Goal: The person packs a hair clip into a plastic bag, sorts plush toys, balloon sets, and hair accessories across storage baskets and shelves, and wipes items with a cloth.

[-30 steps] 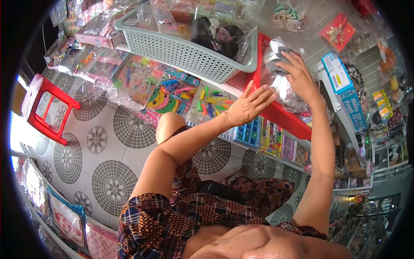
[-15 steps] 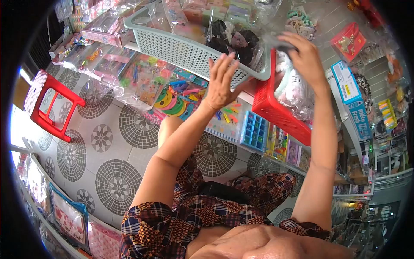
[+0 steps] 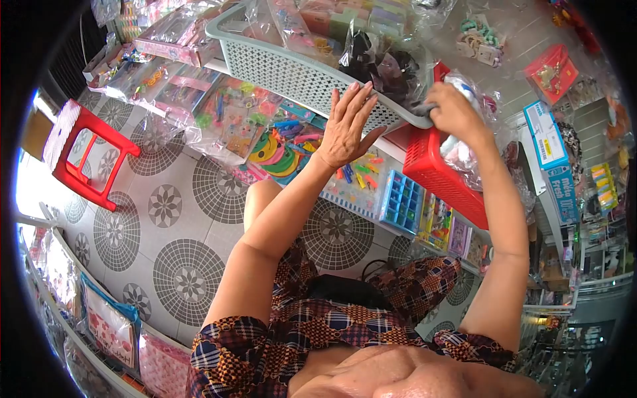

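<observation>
My left hand (image 3: 346,129) is open, fingers spread, in front of the near wall of a pale grey-green lattice basket (image 3: 282,69). Whether it touches the basket I cannot tell. Closed at the basket's right front corner, my right hand (image 3: 458,119) grips a small dark grey thing (image 3: 424,108), perhaps a cloth, mostly hidden by the fingers. Inside the basket are black items in clear plastic (image 3: 381,63) and pastel packets (image 3: 358,20). Under my right wrist stands a red basket (image 3: 441,176) with white plush-looking goods in clear wrap (image 3: 458,151).
Bagged small toys (image 3: 239,113) and a blue compartment box (image 3: 400,202) line the low display below the baskets. A red stool (image 3: 93,159) stands on the patterned tile floor (image 3: 192,278) at left. A blue and white carton (image 3: 547,136) sits at right, near hanging goods.
My right hand has moved down and left to the basket's corner, with the dark grey thing still in it. My left hand stays spread by the basket. The view has shifted slightly.
</observation>
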Action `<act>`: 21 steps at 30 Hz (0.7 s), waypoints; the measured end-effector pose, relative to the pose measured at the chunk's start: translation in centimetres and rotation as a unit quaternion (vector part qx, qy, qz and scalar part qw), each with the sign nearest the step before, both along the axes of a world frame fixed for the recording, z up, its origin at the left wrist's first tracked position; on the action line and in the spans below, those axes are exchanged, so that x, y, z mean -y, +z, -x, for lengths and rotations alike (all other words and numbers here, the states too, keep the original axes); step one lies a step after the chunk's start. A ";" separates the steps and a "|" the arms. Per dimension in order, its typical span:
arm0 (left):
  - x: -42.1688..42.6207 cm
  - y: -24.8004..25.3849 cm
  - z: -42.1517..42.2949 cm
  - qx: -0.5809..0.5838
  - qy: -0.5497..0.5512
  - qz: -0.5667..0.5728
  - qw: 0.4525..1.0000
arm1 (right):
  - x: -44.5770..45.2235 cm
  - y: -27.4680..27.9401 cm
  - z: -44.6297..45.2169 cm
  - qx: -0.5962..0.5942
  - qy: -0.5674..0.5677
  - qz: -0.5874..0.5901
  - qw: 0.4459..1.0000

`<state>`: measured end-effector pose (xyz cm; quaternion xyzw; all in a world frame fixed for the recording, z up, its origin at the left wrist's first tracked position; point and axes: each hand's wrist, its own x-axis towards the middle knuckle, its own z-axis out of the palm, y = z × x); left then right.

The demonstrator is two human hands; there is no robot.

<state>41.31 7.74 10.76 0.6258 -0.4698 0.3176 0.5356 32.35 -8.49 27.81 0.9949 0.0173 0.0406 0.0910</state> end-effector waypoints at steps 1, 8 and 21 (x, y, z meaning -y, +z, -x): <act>-0.1 0.0 0.0 0.000 -0.006 0.002 1.000 | 0.6 0.7 -0.5 -0.019 -0.074 -0.009 0.997; -1.1 0.1 0.1 0.005 -0.022 -0.013 1.000 | 1.4 0.5 -3.9 -0.013 -0.112 -0.343 0.933; -0.5 -0.1 1.4 0.014 -0.048 -0.004 0.999 | 0.6 -0.7 -4.5 0.003 -0.226 -0.591 0.774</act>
